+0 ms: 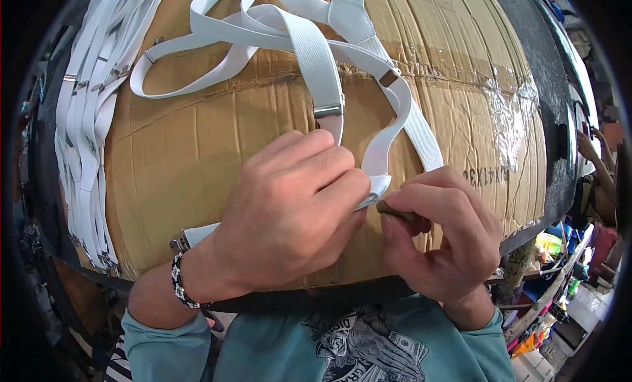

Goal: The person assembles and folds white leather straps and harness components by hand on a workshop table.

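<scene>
White elastic suspenders (pixel 319 63) lie looped over the cardboard. My left hand (pixel 296 198) is closed on one strap, with the strap's folded end (pixel 375 188) poking out by its fingertips. A metal slider (pixel 328 110) sits on the strap just above the knuckles. Close to that folded end, my right hand (pixel 454 230) pinches a small dark brown piece (pixel 395 212) between thumb and forefinger; I cannot tell what kind of part it is. Another strap end with a metal clip (pixel 178 242) shows beside my left wrist.
A thick bundle of white suspenders (pixel 85 125) with metal clips hangs along the left side. Flattened cardboard (pixel 171 152) covers the work surface, with clear tape (pixel 517 119) peeling at the right. Beyond the dark right edge are another person's hands (pixel 592 145) and assorted clutter (pixel 553 250).
</scene>
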The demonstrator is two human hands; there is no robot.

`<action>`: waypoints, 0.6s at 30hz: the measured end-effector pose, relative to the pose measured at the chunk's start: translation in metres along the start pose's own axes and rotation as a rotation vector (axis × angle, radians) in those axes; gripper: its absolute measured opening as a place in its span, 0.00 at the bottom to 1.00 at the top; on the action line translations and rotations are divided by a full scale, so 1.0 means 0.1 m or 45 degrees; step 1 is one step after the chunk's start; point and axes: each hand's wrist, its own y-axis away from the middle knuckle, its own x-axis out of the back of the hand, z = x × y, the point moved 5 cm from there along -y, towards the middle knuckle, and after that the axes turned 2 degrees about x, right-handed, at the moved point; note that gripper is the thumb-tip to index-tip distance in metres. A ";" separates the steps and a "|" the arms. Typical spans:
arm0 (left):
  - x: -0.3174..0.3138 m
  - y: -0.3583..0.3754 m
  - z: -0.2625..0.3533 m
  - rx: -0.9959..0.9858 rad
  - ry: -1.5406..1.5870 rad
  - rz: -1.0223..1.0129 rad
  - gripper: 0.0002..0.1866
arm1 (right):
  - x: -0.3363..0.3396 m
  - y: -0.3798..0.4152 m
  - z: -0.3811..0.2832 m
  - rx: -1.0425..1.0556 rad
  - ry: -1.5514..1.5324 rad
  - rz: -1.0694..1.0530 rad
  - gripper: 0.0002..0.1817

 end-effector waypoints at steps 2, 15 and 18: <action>-0.01 0.01 0.00 -0.009 -0.006 -0.018 0.14 | -0.05 -0.01 -0.03 0.021 0.069 -0.020 0.14; -0.01 0.02 -0.05 0.025 0.091 -0.005 0.14 | 0.02 0.14 0.03 -0.031 0.088 -0.033 0.13; -0.01 0.01 -0.04 0.030 0.086 -0.011 0.14 | -0.04 0.02 0.00 0.048 0.032 -0.011 0.15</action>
